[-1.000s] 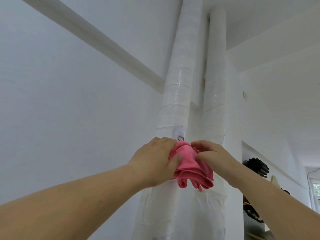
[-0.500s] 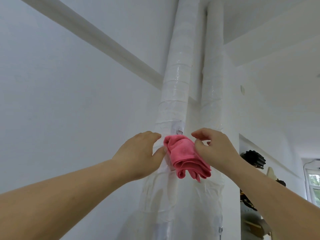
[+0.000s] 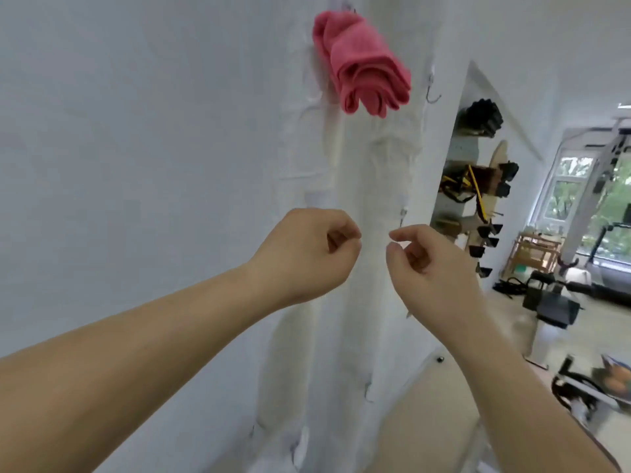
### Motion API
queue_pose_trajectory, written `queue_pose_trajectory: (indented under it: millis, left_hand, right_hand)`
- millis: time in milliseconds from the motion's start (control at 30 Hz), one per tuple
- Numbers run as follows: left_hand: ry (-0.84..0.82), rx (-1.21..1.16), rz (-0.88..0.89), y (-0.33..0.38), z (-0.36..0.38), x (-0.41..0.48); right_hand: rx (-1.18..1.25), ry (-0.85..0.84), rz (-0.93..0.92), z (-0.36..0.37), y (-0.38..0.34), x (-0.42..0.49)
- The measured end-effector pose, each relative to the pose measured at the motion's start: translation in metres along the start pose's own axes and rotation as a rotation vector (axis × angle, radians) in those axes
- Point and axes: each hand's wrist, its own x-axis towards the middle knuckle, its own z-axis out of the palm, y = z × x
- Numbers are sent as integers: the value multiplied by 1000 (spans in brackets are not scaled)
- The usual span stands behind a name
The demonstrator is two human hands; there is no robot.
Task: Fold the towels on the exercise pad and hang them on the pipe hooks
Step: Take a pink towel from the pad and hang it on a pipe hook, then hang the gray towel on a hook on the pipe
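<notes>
Left grip (image 3: 307,254) – raised in front of the pipe, fingers curled into the palm, thumb against forefinger, holding nothing. Right grip (image 3: 433,268) – level with it and near it, fingers loosely curled, thumb and forefinger a little apart, also holding nothing. Both are well below the towel and touch neither it nor the pipe.

Risk, as judged: the towel hangs as one thick bundle and the hook carrying it is hidden by the cloth. If only an outer fold is caught, the weight of the roll could pull it free or let the folds slump open. A brush from either grip could do the same.

Items, left to right:
- Wall (image 3: 136,131): white, smooth, flat.
- Towel (image 3: 358,63): pink, soft napped cloth, folded and bunched, with rounded layered ends drooping down and to the right. It hangs high on the pipe.
- Pipe (image 3: 375,186): white, round, upright, with a wrinkled wrapped covering.
- Spare hook (image 3: 432,92): thin bent metal, bare, just right of the towel.
- Shelves (image 3: 478,165): dark gear, too blurred to identify.
</notes>
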Motion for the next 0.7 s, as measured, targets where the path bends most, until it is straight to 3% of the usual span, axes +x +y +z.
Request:
queue_pose_trajectory:
  millis: [167, 400, 533, 700]
  left_hand:
    - [-297, -83, -67, -15, 93, -92]
    - [-619, -154, -235, -1, 232, -252]
    - [-830, -135, -254, 49, 302, -339]
    - [-1020, -291, -375, 147, 379, -435]
  right_hand:
    - [-118, -229, 274, -6, 74, -122]
    - [-219, -357, 671, -78, 169, -316]
    - [-249, -383, 826, -137, 198, -404]
    - [-267, -376, 1005, -228, 231, -514]
